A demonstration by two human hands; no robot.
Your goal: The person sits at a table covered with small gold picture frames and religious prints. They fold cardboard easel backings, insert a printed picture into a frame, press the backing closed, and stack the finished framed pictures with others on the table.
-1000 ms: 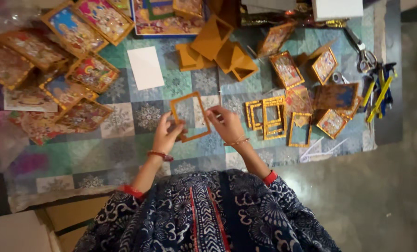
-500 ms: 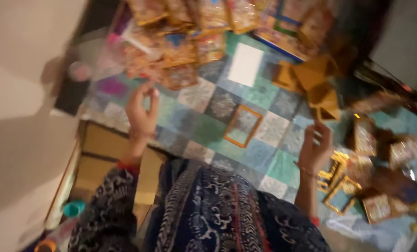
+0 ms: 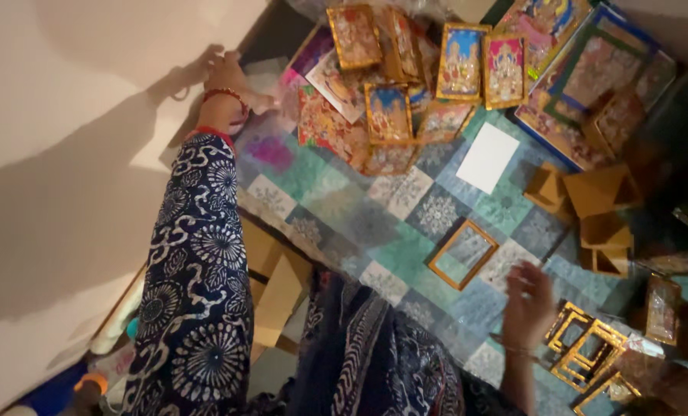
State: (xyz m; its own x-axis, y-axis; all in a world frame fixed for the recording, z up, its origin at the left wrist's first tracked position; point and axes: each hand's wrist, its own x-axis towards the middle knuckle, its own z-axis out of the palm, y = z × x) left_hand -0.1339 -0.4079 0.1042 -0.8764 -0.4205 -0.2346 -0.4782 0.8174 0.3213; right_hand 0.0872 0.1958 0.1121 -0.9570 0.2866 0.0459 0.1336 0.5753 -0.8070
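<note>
My left hand (image 3: 232,81), with a red bangle at the wrist, is stretched far out to the left edge of the patterned quilt (image 3: 336,192). It rests by a clear plastic sheet (image 3: 271,73) next to a pile of colourful pictures (image 3: 336,123); its fingers are too dim to read. My right hand (image 3: 529,300) is blurred and hovers over the quilt with its fingers apart and nothing in it. It is just right of an empty golden frame (image 3: 463,253) lying flat, and left of several stacked golden frames (image 3: 587,350).
Framed pictures (image 3: 459,62) lie along the quilt's far side, with a white card (image 3: 488,157) below them. Brown cardboard stands (image 3: 598,208) sit to the right. Flat cardboard boxes (image 3: 278,293) lie by my lap. A pale wall (image 3: 67,154) bounds the left.
My view has swung to the left. My left hand has reached out further towards the picture pile, and my right hand has dropped closer to the empty golden frame.
</note>
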